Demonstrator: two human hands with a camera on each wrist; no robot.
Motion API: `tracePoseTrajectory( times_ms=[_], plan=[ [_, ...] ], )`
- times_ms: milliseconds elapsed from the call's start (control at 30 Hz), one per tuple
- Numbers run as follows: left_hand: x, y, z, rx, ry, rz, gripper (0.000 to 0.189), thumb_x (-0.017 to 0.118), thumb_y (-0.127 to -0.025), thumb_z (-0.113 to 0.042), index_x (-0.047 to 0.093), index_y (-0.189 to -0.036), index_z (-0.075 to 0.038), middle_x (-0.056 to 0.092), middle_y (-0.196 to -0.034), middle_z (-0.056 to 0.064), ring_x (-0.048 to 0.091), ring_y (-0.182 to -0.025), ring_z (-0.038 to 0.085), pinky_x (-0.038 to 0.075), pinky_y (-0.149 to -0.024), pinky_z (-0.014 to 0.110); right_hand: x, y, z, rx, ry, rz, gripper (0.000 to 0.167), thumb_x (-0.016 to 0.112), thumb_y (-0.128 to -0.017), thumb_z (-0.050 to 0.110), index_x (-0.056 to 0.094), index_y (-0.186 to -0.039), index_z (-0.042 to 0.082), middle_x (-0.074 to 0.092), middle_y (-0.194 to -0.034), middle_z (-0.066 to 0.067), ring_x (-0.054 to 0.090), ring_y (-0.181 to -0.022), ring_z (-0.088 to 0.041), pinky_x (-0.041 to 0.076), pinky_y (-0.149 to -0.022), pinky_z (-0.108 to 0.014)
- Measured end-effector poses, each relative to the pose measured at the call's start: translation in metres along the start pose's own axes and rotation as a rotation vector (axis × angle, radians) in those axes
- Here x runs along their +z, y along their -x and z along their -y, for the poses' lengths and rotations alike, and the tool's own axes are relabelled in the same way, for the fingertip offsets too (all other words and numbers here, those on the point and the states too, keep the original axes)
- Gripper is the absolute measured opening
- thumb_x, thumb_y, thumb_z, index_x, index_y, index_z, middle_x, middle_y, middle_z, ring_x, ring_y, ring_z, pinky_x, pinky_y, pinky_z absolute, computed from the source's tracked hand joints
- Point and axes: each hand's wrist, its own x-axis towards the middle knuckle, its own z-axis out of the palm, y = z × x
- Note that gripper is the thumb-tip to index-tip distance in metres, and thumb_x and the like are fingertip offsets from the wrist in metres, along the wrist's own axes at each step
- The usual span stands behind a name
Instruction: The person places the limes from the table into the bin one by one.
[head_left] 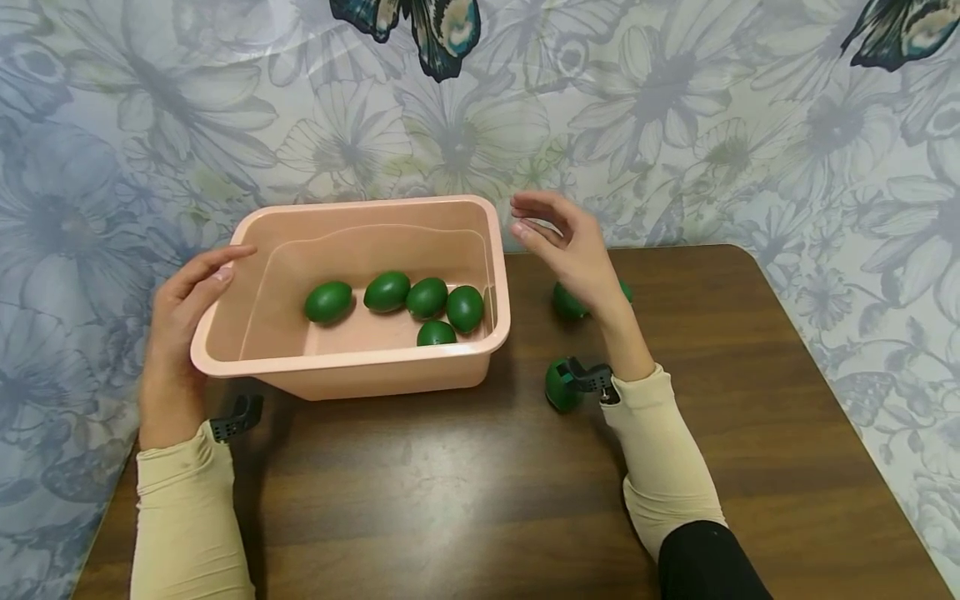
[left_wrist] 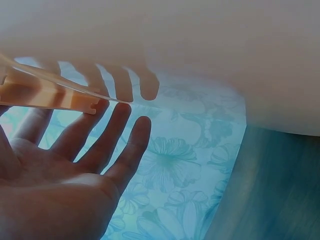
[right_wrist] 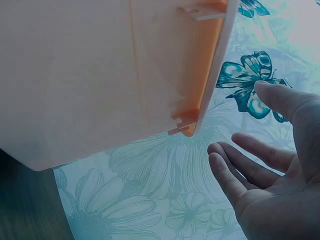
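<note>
A pink plastic bin (head_left: pixel 397 367) stands at the back left of the table, with several smooth, dark green, lime-like fruits (head_left: pixel 327 302) in it. My left hand (head_left: pixel 187 296) is at the bin's left rim, fingertips right at the edge. In the left wrist view its fingers (left_wrist: pixel 95 150) are stretched out and spread. My right hand (head_left: pixel 566 242) hovers just past the bin's right rim, fingers loosely bent around nothing. Under the right wrist lies one green fruit (head_left: pixel 561 387); farther back another fruit (head_left: pixel 567 302) is partly hidden by the hand, and a third (head_left: pixel 626 290) peeks out behind it.
The brown wooden table (head_left: pixel 435 500) meets a flower-patterned cloth (head_left: pixel 660 125) at its back and sides. Large butterflies (head_left: pixel 420 33) are printed on that cloth. A dark strap (head_left: pixel 592 379) with a small device sits on the right wrist, and a similar one (head_left: pixel 238 418) on the left.
</note>
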Motion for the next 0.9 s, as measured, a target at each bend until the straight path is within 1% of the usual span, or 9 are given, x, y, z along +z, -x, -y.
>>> tracePoseTrajectory(
  times_ms=[100,267,400,567,700,800,900],
  plan=[
    [0.001,-0.001,0.0,0.01,0.002,0.003,0.04,0.059,-0.106,-0.006,0.059,-0.142,0.01,0.064,-0.143,0.012,0.06,-0.13,0.022,0.055,-0.097,0.022,-0.005,0.0,-0.002,-0.004,-0.015,0.003,0.041,0.071,-0.1,0.006,0.063,-0.139,-0.001,0.064,-0.14,-0.018,0.061,-0.133,-0.03,0.049,-0.114,-0.039],
    [0.003,-0.002,0.002,0.009,-0.002,0.01,0.04,0.059,-0.106,-0.007,0.059,-0.142,0.01,0.064,-0.143,0.012,0.06,-0.13,0.022,0.055,-0.097,0.022,-0.018,0.008,-0.004,0.031,-0.002,0.015,0.038,0.071,-0.101,0.01,0.066,-0.138,0.001,0.066,-0.138,-0.018,0.063,-0.131,-0.029,0.052,-0.109,-0.035],
    [0.003,-0.002,0.001,0.004,-0.006,0.012,0.04,0.058,-0.106,-0.006,0.058,-0.143,0.01,0.064,-0.143,0.012,0.06,-0.131,0.022,0.054,-0.098,0.022,-0.038,0.021,-0.008,0.088,0.022,0.062,0.036,0.07,-0.102,0.011,0.067,-0.137,0.002,0.068,-0.136,-0.018,0.065,-0.128,-0.028,0.054,-0.107,-0.034],
    [0.002,-0.003,-0.002,0.008,-0.02,0.008,0.04,0.059,-0.106,-0.007,0.059,-0.142,0.011,0.063,-0.143,0.013,0.063,-0.125,0.021,0.055,-0.095,0.022,-0.066,0.04,-0.011,0.164,0.042,0.107,0.037,0.069,-0.104,0.016,0.067,-0.139,0.004,0.068,-0.136,-0.015,0.067,-0.127,-0.026,0.056,-0.103,-0.031],
    [0.001,-0.003,-0.002,-0.004,-0.019,0.001,0.041,0.06,-0.106,-0.008,0.059,-0.142,0.011,0.064,-0.142,0.013,0.064,-0.123,0.02,0.056,-0.094,0.021,-0.089,0.054,-0.013,0.179,0.081,0.133,0.037,0.068,-0.104,0.016,0.066,-0.139,0.005,0.068,-0.137,-0.019,0.068,-0.126,-0.024,0.055,-0.103,-0.028],
    [0.001,-0.001,-0.002,-0.028,0.007,0.0,0.041,0.059,-0.106,-0.007,0.058,-0.143,0.01,0.062,-0.144,0.013,0.062,-0.125,0.021,0.056,-0.095,0.021,-0.103,0.062,-0.014,0.183,0.098,0.144,0.036,0.066,-0.105,0.012,0.066,-0.139,0.002,0.067,-0.138,-0.022,0.067,-0.126,-0.026,0.054,-0.103,-0.026],
    [0.001,0.001,-0.003,-0.043,0.019,0.002,0.041,0.059,-0.106,-0.008,0.058,-0.144,0.009,0.059,-0.148,0.013,0.059,-0.129,0.021,0.055,-0.097,0.021,-0.112,0.067,-0.016,0.192,0.098,0.139,0.036,0.066,-0.105,0.01,0.066,-0.139,0.0,0.066,-0.138,-0.024,0.067,-0.126,-0.027,0.054,-0.103,-0.026]
  ],
)
